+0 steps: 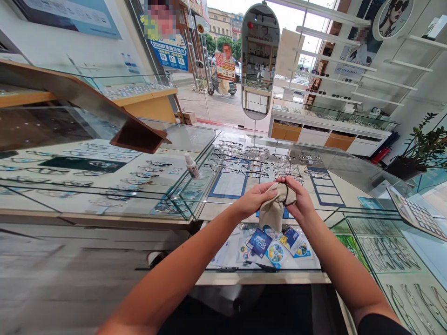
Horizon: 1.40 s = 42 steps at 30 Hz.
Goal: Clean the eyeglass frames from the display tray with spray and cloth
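Observation:
My left hand and my right hand meet above a glass display counter. Both are closed on a beige cleaning cloth that hangs down between them. A dark-rimmed pair of glasses sits wrapped in the cloth, one round rim showing at my right fingers. My left fingers pinch the cloth from the left side. Most of the frame is hidden by the cloth and my hands.
A small white spray bottle stands on the counter to the left. Rows of eyeglass frames lie under the glass. Leaflets lie below my hands. A calculator sits at right, an oval mirror stands behind, and a potted plant far right.

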Tool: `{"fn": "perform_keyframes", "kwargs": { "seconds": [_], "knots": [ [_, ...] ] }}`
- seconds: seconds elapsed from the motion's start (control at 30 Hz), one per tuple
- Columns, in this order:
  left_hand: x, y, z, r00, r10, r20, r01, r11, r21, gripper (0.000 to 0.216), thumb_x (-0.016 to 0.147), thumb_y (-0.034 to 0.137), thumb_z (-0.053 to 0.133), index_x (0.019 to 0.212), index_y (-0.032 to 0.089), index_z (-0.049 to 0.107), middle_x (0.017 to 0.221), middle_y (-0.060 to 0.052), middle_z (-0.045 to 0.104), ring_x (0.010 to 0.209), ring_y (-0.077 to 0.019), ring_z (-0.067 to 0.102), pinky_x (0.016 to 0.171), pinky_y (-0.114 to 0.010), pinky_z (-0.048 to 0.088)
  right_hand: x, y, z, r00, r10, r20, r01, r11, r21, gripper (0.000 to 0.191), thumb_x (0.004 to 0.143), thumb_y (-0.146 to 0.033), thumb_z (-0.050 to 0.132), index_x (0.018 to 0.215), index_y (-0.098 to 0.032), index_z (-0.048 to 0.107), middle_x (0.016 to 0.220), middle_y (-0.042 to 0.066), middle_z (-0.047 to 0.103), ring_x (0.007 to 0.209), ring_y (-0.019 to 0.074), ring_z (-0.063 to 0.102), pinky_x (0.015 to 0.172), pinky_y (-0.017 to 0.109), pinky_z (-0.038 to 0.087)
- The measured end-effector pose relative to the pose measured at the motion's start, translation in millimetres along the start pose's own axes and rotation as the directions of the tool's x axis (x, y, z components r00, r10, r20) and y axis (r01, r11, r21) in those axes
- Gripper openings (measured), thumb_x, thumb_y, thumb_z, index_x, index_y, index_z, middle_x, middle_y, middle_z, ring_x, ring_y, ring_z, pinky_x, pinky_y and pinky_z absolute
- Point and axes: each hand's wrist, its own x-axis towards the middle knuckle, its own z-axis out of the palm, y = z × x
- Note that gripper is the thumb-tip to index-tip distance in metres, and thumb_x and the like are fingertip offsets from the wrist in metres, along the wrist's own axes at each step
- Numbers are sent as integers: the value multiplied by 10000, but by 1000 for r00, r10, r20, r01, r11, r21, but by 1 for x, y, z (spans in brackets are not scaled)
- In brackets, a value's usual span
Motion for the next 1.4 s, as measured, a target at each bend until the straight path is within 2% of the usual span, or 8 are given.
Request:
{"fn": "perform_keyframes", "kwargs": {
  "seconds": [0.1,0.27,0.37,0.57,0.8,0.97,1.13,1.4],
  "knots": [
    [-3,5,0,999,-16,35,13,996,85,518,679,464,945,1060,154,782,929,-65,746,798,-162,663,765,-261,506,1,-1,-2,1000,14,5,-14,1000,14,212,721,-334,884,732,-219,707,830,2,746,772,154,690,748,269,590],
    [-2,3,2,997,56,-60,-43,977,207,461,645,450,952,920,121,785,790,-32,703,702,-142,613,686,-249,467,1,1,-1,1000,11,-21,-11,999,38,217,712,-327,895,724,-223,704,800,-7,739,772,150,688,765,260,594],
    [0,-1,6,985,113,-128,-81,969,233,464,626,472,948,871,119,774,745,-18,681,659,-135,588,652,-251,453,0,4,0,999,28,-32,-27,999,30,211,732,-341,883,754,-218,713,828,3,745,777,154,687,775,268,592],
    [1,-5,13,944,228,-237,-160,948,276,494,625,514,938,907,135,793,809,-34,717,732,-161,616,717,-279,490,-3,13,6,1000,-5,-27,7,998,63,244,712,-334,896,746,-228,679,938,13,768,870,172,706,842,296,593],
    [3,-5,14,923,296,-247,-222,931,289,481,666,568,913,838,131,806,819,-34,709,768,-160,597,718,-271,470,-9,15,13,1000,-25,10,25,1000,8,306,689,-395,911,734,-237,652,894,5,756,891,197,718,796,313,596],
    [4,-4,8,975,136,-178,-119,988,99,539,673,600,912,892,122,793,794,-33,711,751,-140,605,720,-250,471,-8,13,10,999,-51,0,51,998,-21,300,705,-386,905,737,-237,647,880,-1,747,858,183,709,799,309,586],
    [4,-5,1,994,-44,-103,37,997,-70,526,619,468,984,974,137,780,856,-41,738,719,-132,640,710,-250,491,-5,8,6,999,-52,-17,52,999,16,261,713,-336,901,737,-230,664,889,-13,746,797,138,668,730,253,558],
    [3,-6,1,985,-29,-169,30,1000,-1,514,602,446,990,959,131,796,896,-45,751,768,-158,649,771,-283,492,-5,4,3,999,-37,-7,37,998,54,237,752,-326,876,735,-220,664,887,-5,743,762,137,663,688,254,546]
  ]
}}
